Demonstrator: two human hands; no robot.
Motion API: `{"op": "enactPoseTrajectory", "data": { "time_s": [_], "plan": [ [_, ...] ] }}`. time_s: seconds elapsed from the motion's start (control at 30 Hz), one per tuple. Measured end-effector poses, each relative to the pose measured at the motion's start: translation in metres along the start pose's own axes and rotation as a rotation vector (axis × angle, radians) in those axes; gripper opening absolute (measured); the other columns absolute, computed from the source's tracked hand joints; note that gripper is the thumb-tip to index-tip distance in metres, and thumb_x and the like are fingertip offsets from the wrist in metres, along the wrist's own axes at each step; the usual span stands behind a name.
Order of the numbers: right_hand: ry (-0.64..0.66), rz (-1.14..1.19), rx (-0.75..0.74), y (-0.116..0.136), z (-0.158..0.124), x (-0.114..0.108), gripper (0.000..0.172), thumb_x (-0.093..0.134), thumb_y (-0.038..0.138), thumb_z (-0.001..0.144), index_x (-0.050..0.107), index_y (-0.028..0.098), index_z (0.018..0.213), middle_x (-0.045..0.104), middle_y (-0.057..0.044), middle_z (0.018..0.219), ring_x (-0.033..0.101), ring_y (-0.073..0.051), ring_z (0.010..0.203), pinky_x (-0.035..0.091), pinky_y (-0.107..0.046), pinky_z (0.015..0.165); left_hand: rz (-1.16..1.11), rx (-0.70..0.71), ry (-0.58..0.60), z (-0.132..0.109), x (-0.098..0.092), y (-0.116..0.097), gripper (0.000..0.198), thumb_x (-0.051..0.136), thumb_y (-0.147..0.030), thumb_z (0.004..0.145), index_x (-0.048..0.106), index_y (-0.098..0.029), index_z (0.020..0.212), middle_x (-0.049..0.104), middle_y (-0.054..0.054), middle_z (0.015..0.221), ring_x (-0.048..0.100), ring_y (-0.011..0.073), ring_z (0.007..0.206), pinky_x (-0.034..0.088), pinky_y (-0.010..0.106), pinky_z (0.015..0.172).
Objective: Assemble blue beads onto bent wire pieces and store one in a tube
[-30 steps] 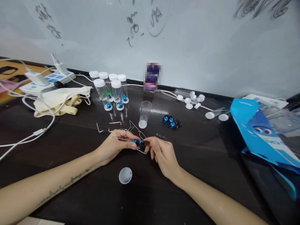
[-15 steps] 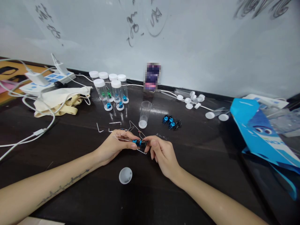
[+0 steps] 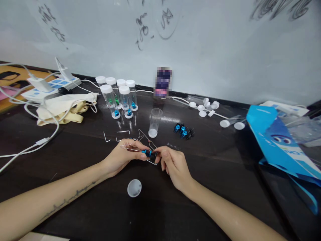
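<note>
Between thumb and fingers, my left hand (image 3: 125, 153) pinches a small blue and black metal part (image 3: 146, 153). Thin wires trail from that hand. My right hand (image 3: 175, 165) is closed at the part's black end, thumb and index finger pressed there. A thin silver rod with a bend shows just below the part; which hand bears it, I cannot tell. Behind the hands lies a bent thin wire piece (image 3: 143, 134). L-shaped hex keys (image 3: 106, 138) rest left of it. Nearer to me is a small translucent cup (image 3: 134, 187) with tiny dark bits inside.
An uncapped clear tube (image 3: 155, 120) stands behind my hands. Several capped tubes (image 3: 124, 97) stand back left. Blue and black parts (image 3: 184, 130) lie right of centre, white caps (image 3: 202, 113) farther back. A blue bag (image 3: 278, 140) is at right, a cloth bag (image 3: 65, 107) and cables at left.
</note>
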State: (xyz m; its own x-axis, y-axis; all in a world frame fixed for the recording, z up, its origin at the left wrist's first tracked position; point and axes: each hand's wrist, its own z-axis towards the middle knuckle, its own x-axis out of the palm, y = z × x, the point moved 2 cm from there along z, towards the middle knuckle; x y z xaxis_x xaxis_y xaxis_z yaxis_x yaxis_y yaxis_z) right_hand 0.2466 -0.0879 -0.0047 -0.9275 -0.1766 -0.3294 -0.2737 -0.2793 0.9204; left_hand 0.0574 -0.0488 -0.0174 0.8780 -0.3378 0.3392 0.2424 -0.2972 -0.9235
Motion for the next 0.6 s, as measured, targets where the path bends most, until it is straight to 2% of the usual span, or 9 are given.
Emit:
{"op": "enactPoseTrajectory", "data": {
  "time_s": [0.13, 0.27, 0.43, 0.6],
  "plan": [
    [-0.005, 0.011, -0.004, 0.0005, 0.0001, -0.0004, 0.035, 0.037, 0.039, 0.103, 0.064, 0.018, 0.106, 0.062, 0.001, 0.069, 0.047, -0.006, 0.047, 0.039, -0.018, 0.046, 0.006, -0.005, -0.003, -0.0006, -0.0003, 0.0001, 0.021, 0.085, -0.01, 0.06, 0.079, -0.017, 0.079, 0.077, 0.001, 0.072, 0.07, 0.0107, 0.068, 0.054, 0.018, 0.071],
    [0.01, -0.002, -0.006, 0.0014, 0.0, -0.0003, 0.038, 0.036, 0.04, 0.103, 0.066, 0.017, 0.098, 0.061, 0.001, 0.066, 0.047, -0.006, 0.046, 0.039, -0.018, 0.046, 0.001, 0.003, -0.002, -0.0017, -0.0004, -0.0002, 0.02, 0.086, -0.01, 0.06, 0.079, -0.017, 0.077, 0.077, 0.001, 0.072, 0.07, 0.0114, 0.067, 0.055, 0.019, 0.07],
    [-0.006, 0.021, 0.006, 0.001, -0.0004, -0.0003, 0.036, 0.036, 0.04, 0.103, 0.063, 0.017, 0.107, 0.062, 0.001, 0.069, 0.048, -0.007, 0.047, 0.039, -0.018, 0.045, -0.005, -0.006, -0.011, -0.0011, -0.0001, -0.0007, 0.021, 0.085, -0.009, 0.06, 0.079, -0.017, 0.079, 0.077, 0.001, 0.072, 0.07, 0.0122, 0.068, 0.056, 0.021, 0.071],
    [0.006, 0.002, 0.013, 0.0006, -0.0008, 0.0003, 0.039, 0.035, 0.042, 0.103, 0.064, 0.017, 0.101, 0.062, 0.0, 0.068, 0.048, -0.008, 0.047, 0.039, -0.019, 0.045, -0.006, -0.004, -0.009, 0.0004, 0.0011, -0.0013, 0.021, 0.085, -0.007, 0.06, 0.078, -0.016, 0.078, 0.077, 0.002, 0.073, 0.07, 0.0125, 0.068, 0.055, 0.021, 0.071]
  ]
}}
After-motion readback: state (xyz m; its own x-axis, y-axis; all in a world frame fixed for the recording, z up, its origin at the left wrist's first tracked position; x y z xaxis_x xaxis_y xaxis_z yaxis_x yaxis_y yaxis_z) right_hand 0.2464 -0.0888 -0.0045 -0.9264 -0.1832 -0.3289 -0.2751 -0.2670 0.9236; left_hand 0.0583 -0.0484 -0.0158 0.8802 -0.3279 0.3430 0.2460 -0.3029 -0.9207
